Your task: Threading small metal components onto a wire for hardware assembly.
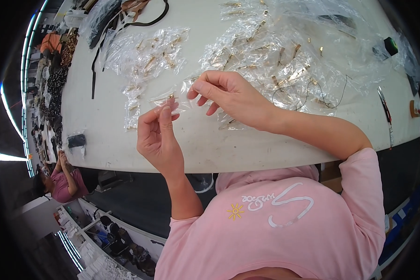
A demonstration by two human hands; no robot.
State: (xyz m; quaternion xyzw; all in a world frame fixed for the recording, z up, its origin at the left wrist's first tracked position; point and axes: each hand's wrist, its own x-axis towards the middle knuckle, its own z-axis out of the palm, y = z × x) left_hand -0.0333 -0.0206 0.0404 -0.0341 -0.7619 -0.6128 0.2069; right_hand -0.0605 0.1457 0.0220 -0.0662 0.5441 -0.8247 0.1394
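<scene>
In front of me, my left hand [161, 137] pinches a small clear plastic bag [185, 103] between thumb and fingers. A small gold-coloured metal piece [171, 96] shows in the bag by the fingertips. My right hand [233, 95] is just to the right, thumb and forefinger drawn together at the bag's edge. Whatever sits in that pinch is too small to make out. Beyond my left hand lies a heap of clear bags [147, 56] with gold pieces. A larger spread of similar bags [266, 56] lies beyond and under my right forearm.
A thin dark cord [308, 95] curls over the bags at the right. A slim red and black tool [386, 109] lies near the table's right side. Black straps [149, 22] are at the far left, a dark packet [77, 140] at the left edge. Another person [67, 182] sits further left.
</scene>
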